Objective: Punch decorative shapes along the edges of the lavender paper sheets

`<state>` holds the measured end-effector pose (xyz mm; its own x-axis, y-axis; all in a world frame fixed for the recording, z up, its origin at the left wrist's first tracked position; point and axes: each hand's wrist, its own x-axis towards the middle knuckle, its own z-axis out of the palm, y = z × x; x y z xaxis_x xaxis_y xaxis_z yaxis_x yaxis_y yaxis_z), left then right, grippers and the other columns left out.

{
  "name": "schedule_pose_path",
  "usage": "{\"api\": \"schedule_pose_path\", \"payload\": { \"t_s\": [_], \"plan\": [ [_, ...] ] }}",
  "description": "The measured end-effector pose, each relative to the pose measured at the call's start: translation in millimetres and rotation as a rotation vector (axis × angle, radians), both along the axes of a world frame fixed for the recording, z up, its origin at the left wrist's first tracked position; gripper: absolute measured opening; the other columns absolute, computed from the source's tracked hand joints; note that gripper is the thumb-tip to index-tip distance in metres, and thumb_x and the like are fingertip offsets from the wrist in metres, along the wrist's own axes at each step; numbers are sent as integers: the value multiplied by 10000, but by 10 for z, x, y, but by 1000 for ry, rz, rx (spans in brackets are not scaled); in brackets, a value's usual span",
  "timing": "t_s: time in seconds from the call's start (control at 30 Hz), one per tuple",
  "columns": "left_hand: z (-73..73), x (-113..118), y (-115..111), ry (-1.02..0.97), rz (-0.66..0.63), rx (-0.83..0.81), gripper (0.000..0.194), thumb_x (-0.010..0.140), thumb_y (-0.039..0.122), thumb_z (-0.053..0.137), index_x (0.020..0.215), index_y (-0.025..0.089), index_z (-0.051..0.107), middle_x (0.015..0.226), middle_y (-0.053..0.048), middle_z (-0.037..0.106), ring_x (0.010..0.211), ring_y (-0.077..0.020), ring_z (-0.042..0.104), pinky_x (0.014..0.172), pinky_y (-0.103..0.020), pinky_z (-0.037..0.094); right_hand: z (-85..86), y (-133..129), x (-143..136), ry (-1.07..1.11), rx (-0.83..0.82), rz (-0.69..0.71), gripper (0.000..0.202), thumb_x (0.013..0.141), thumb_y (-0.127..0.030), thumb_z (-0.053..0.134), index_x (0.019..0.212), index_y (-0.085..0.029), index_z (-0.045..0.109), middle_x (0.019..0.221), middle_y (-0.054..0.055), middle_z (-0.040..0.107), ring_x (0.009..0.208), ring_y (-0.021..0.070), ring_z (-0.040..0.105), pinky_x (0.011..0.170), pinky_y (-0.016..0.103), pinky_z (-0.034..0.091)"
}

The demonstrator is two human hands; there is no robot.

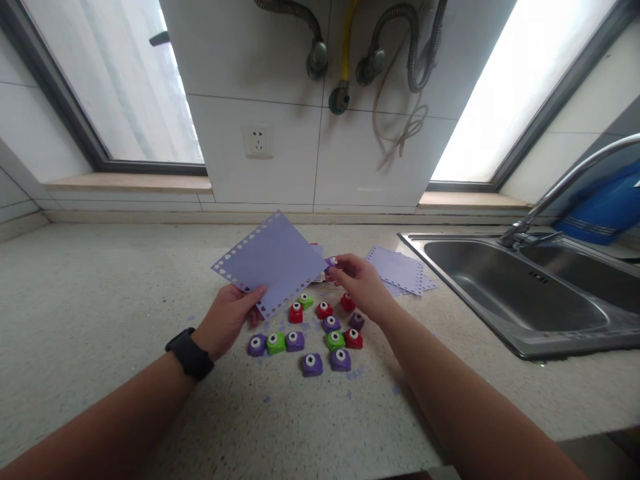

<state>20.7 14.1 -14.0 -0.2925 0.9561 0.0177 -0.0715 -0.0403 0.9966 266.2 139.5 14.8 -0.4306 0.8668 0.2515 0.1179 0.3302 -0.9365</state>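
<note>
My left hand (pixel 235 315) grips a sheet of purple paper (pixel 273 260) by its lower edge, thumb on top and fingers underneath. Small shapes are punched along two of the sheet's edges. My right hand (pixel 361 283) pinches a small purple craft punch (pixel 331 262) at the sheet's right corner; whether the paper is inside its slot I cannot tell. Below the hands, several craft punches stand on the countertop, among them a green punch (pixel 275 343), a red punch (pixel 353 339) and a purple punch (pixel 313 364). Punched-out purple bits (pixel 355 373) lie scattered around them.
A stack of punched purple sheets (pixel 400 270) lies right of my right hand. Farther right is a steel double sink (pixel 515 287) with a faucet (pixel 575 180). Behind the countertop (pixel 125 287) rises a tiled wall with a socket (pixel 258 141), hoses and valves.
</note>
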Motion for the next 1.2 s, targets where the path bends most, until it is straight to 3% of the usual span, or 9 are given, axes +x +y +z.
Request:
{"api": "schedule_pose_path", "payload": {
  "t_s": [0.23, 0.37, 0.47, 0.6, 0.73, 1.2],
  "plan": [
    [-12, -12, -3, -35, 8, -5, 356, 801, 399, 784, 574, 148, 674, 489, -13, 613, 415, -109, 515, 439, -226, 419, 76, -53, -2, 239, 35, -7, 299, 845, -310, 743, 1112, -209, 653, 959, 43, 754, 864, 182, 722, 861, 392, 563],
    [3, -11, -4, -4, 41, -34, 421, 808, 446, 771, 530, 144, 675, 484, -39, 621, 429, -119, 531, 462, -239, 440, 154, -112, 8, 298, 59, -13, 298, 834, -271, 742, 1105, -226, 627, 997, 37, 747, 853, 183, 735, 791, 369, 576],
    [10, -8, -5, -12, 56, -39, 429, 788, 474, 784, 536, 142, 680, 489, -41, 628, 435, -117, 532, 465, -238, 442, 187, -151, 10, 325, 53, 3, 298, 824, -249, 758, 1090, -227, 627, 911, 21, 745, 824, 178, 738, 778, 358, 584],
    [-20, -13, 2, -44, 70, -16, 425, 744, 496, 813, 545, 143, 687, 490, -31, 633, 426, -110, 526, 447, -228, 427, 163, -177, -1, 437, -8, 69, 353, 774, -239, 827, 1068, -235, 632, 982, 25, 755, 849, 165, 738, 877, 367, 591],
    [-49, -17, 16, -67, 63, -9, 448, 718, 523, 824, 526, 143, 681, 476, -31, 628, 419, -107, 529, 445, -221, 430, 113, -188, -13, 549, -59, 134, 343, 798, -251, 836, 1074, -249, 633, 936, 8, 753, 846, 154, 739, 872, 344, 594],
    [-25, -2, -2, -184, 51, 16, 387, 708, 463, 865, 592, 128, 711, 508, -37, 663, 466, -122, 581, 474, -224, 493, 187, -277, -7, 561, -73, 248, 444, 754, -213, 857, 1092, -252, 571, 945, 4, 703, 897, 144, 721, 891, 311, 598]
  ]
}}
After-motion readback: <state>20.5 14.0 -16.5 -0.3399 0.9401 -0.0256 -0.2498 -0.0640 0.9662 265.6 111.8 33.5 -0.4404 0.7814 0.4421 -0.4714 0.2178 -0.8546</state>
